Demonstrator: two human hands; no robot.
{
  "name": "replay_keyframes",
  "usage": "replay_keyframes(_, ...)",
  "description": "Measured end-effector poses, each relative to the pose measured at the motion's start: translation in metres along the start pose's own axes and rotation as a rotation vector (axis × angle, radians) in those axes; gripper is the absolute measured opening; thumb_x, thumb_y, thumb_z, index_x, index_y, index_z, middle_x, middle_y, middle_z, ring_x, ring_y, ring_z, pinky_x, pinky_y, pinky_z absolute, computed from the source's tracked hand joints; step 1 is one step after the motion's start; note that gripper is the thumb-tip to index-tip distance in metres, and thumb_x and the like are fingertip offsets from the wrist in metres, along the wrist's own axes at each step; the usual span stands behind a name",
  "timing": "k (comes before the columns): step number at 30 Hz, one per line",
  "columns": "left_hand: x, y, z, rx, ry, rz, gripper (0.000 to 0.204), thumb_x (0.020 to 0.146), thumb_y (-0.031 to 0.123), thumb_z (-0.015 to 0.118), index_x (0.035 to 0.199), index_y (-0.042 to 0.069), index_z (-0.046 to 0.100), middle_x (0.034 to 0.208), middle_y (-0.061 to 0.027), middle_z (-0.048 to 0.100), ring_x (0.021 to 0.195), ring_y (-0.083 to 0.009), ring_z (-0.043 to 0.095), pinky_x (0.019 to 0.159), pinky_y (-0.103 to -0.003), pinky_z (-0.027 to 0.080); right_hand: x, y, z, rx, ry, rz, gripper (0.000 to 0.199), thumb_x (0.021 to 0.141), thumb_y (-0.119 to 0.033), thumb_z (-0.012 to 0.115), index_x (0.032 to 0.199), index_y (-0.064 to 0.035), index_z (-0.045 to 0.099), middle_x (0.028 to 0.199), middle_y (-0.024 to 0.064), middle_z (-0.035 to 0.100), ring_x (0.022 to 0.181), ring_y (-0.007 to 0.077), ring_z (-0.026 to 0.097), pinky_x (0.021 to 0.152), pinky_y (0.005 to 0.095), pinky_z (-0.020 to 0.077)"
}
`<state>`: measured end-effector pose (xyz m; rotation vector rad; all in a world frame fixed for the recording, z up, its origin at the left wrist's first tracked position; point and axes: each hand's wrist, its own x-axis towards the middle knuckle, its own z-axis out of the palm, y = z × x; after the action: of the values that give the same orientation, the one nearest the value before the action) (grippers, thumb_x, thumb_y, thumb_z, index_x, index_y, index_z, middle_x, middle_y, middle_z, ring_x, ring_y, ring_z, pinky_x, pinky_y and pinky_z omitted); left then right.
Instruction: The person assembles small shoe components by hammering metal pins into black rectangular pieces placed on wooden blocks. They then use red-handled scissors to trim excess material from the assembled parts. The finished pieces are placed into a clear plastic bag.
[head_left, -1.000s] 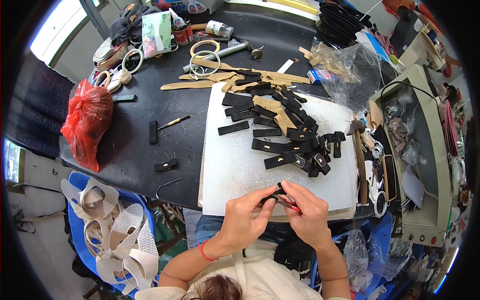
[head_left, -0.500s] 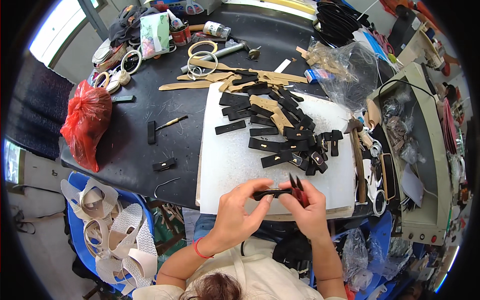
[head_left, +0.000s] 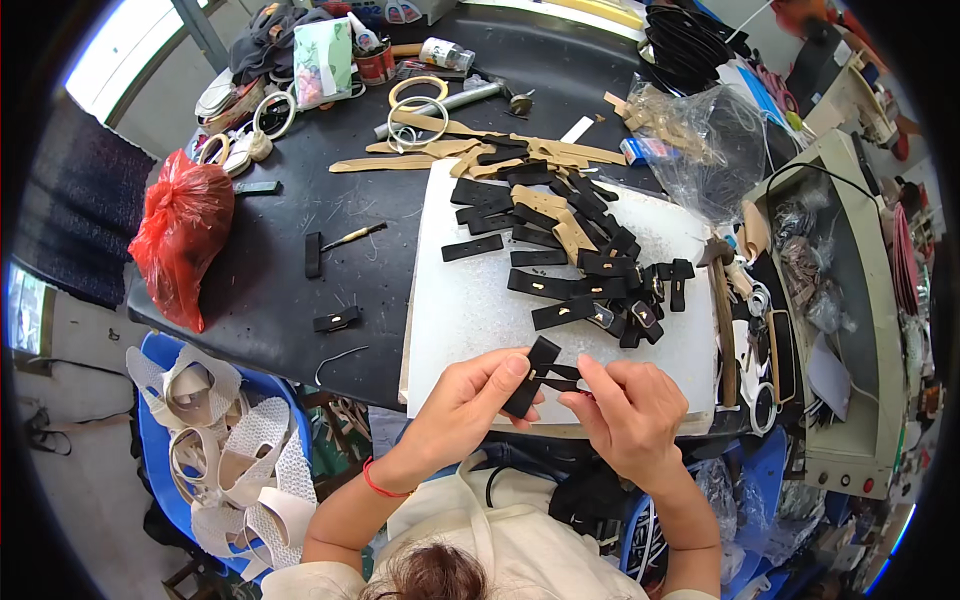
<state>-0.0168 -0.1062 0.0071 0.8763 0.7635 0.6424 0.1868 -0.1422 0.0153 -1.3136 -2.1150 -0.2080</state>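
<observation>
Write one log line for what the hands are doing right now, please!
left hand: pinching black strap piece | right hand: holding its other end | place: front edge of white cutting board | nearby: pile of black straps

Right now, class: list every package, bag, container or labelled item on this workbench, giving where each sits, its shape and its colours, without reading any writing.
Red plastic bag: left edge of the black table, knotted, bulging.
Clear plastic bag: far right, crumpled, holding tan pieces.
Printed pouch: far left, upright, pale green with pink.
Small bottle: far middle, lying down, white label, dark cap.
Red tin: beside the pouch, round.
Small blue packet: beside the clear bag, flat.
</observation>
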Motion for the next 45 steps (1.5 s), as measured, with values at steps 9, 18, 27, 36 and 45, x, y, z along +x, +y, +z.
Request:
replay_keyframes(9,-0.005,-0.012,0.004,0.128,-0.016,0.07,0.041,0.102,0.015,0.043,0.139,-0.003,0.042,0.103,-0.0088,0.058,0.086,-0.0109,0.057,0.077,-0.025,0.051,0.002,-0.002,0.001,-0.071,-0.059,-0.062,0.033,0.073,-0.029,0.079,0.098,-0.0103,0.07,0.073,-0.0038,0.054,0.055,0.012,0.044,0.045,0.0256,0.0334)
replay_keyframes(18,-0.009,-0.006,0.006,0.247,0.05,0.093,0.038,0.101,0.011,0.042,0.136,-0.004,0.045,0.103,-0.0107,0.058,0.084,-0.0122,0.059,0.076,-0.026,0.052,-0.008,-0.002,0.008,-0.035,-0.029,-0.05,0.032,0.075,-0.028,0.078,0.099,-0.0088,0.069,0.073,-0.0034,0.055,0.055,0.012,0.045,0.045,0.0255,0.0336)
replay_keyframes(27,-0.007,-0.024,0.006,0.25,0.071,0.203,0.037,0.101,0.011,0.044,0.134,-0.004,0.046,0.099,-0.0111,0.06,0.086,-0.0139,0.062,0.077,-0.027,0.053,-0.029,-0.022,0.024,0.087,-0.074,0.196,0.017,0.084,-0.019,0.071,0.09,-0.0041,0.064,0.057,0.0019,0.051,0.043,0.019,0.049,0.042,0.0307,0.0387)
replay_keyframes(36,-0.012,-0.005,-0.001,-0.17,-0.029,-0.031,0.033,0.102,0.019,0.045,0.13,0.003,0.036,0.09,-0.007,0.061,0.075,-0.0097,0.058,0.069,-0.024,0.05,-0.005,-0.011,-0.006,0.8,-0.247,0.697,0.039,0.08,-0.013,0.075,0.115,-0.0046,0.06,0.083,0.001,0.055,0.062,0.0069,0.042,0.053,0.0209,0.0368)
replay_keyframes(45,-0.008,-0.011,0.005,0.044,0.113,0.095,0.02,0.096,0.017,0.059,0.104,-0.002,0.06,0.093,-0.0068,0.065,0.082,-0.0108,0.064,0.072,-0.023,0.054,-0.012,-0.024,0.025,1.178,0.047,0.849,0.036,0.081,-0.001,0.074,0.11,-0.0031,0.053,0.089,0.0033,0.062,0.07,0.0016,0.052,0.057,0.0179,0.0416)
